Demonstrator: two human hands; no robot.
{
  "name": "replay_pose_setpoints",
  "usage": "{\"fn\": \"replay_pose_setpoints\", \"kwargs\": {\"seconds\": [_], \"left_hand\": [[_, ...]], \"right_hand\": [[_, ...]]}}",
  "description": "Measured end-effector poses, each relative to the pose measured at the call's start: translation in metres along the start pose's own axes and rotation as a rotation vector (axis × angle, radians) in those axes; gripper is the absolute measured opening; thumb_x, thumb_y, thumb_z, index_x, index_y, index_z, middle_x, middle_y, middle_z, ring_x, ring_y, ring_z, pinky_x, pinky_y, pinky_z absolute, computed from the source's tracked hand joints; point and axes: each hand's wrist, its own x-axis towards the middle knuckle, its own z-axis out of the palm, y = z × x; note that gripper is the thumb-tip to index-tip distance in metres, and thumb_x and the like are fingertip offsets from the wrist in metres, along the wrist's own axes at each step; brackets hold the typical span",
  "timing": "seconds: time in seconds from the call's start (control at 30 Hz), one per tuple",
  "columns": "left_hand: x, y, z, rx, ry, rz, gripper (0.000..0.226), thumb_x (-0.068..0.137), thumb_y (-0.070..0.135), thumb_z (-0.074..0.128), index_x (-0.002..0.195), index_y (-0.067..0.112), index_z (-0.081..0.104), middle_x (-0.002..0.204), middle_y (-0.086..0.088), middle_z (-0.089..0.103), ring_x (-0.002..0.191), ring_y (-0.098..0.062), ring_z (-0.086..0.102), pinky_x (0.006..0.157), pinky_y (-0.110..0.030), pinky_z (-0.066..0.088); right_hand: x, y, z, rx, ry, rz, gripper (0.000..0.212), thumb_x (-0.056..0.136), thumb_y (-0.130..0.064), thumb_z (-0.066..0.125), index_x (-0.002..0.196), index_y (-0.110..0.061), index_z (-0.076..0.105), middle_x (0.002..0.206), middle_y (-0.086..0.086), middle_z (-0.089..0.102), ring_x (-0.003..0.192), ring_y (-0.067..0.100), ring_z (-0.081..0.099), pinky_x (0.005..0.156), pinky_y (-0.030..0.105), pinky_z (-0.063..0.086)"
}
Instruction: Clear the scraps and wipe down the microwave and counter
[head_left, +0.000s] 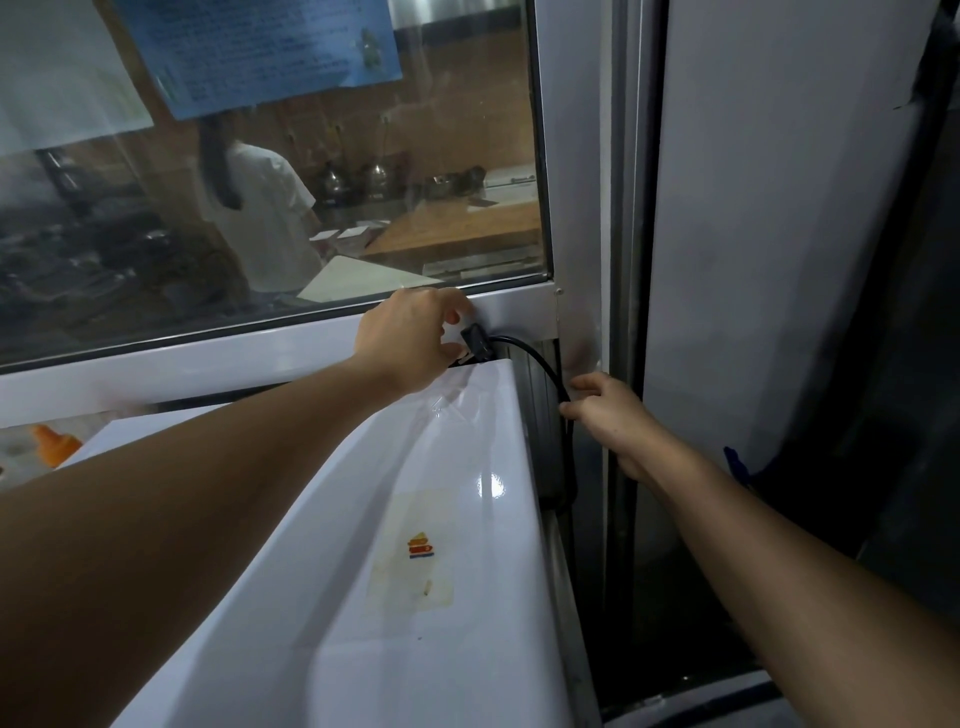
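Observation:
The white microwave fills the lower middle, seen from above, with a worn sticker on its top. Behind its far right corner a black plug leads into a black power cord that drops down the microwave's right side. My left hand reaches over the microwave and pinches the plug at the window frame. My right hand grips the cord lower down, beside the metal door post.
A glass window with taped papers stands behind the microwave; a person in white works in the kitchen beyond it. An orange bottle sits at far left. A pale wall and metal frame close in on the right.

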Motion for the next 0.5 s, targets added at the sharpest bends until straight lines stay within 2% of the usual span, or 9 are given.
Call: {"fn": "replay_pose_setpoints", "kwargs": {"seconds": [0.17, 0.4, 0.5], "left_hand": [[-0.006, 0.001, 0.000, 0.003, 0.000, -0.006, 0.035, 0.082, 0.029, 0.070, 0.116, 0.026, 0.060, 0.105, 0.005, 0.065, 0.100, -0.021, 0.059, 0.079, -0.041, 0.054], [-0.017, 0.004, -0.020, 0.067, -0.078, -0.056, 0.052, 0.080, 0.028, 0.071, 0.127, 0.025, 0.049, 0.125, 0.003, 0.056, 0.113, -0.021, 0.054, 0.085, -0.041, 0.052], [-0.020, 0.009, -0.029, 0.083, -0.081, -0.068, 0.055, 0.079, 0.029, 0.071, 0.129, 0.025, 0.048, 0.128, 0.002, 0.053, 0.115, -0.023, 0.053, 0.086, -0.040, 0.050]], "right_hand": [[-0.004, 0.000, -0.002, 0.002, -0.007, -0.002, 0.056, 0.090, -0.014, 0.060, 0.141, -0.012, 0.036, 0.145, 0.008, 0.040, 0.129, 0.024, 0.042, 0.095, 0.029, 0.035], [-0.023, -0.015, -0.009, -0.130, -0.052, -0.076, 0.063, 0.088, -0.023, 0.063, 0.143, -0.017, 0.033, 0.146, 0.005, 0.038, 0.131, 0.022, 0.039, 0.092, 0.026, 0.032], [-0.032, -0.025, -0.012, -0.159, -0.037, -0.100, 0.063, 0.088, -0.023, 0.064, 0.143, -0.017, 0.033, 0.146, 0.006, 0.038, 0.130, 0.022, 0.040, 0.091, 0.026, 0.032]]}}
